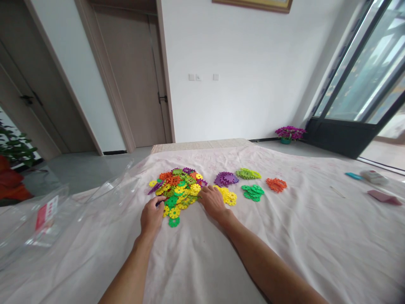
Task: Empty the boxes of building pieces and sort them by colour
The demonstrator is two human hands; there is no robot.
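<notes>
A mixed pile of plastic snap-together pieces (179, 190) lies on the cloth: yellow and green notched discs, with orange, purple and lime square-cut ones. At the pile's left edge, my left hand (152, 216) is closed with a dark purple piece (159, 203) between thumb and fingers. My right hand (213, 202) reaches the pile's right edge with its fingers curled down; what they grip is hidden. Just beside it are yellow discs (230, 196). Further right lie separate heaps: purple pieces (226, 179), lime pieces (248, 173), green discs (252, 192) and orange pieces (276, 185).
A pale cloth (300, 236) with wrinkles covers the surface. Clear plastic bags (47, 219) lie at the left. On the far right are a blue item (353, 175), a whitish pack (373, 177) and a pink cloth-like piece (384, 197).
</notes>
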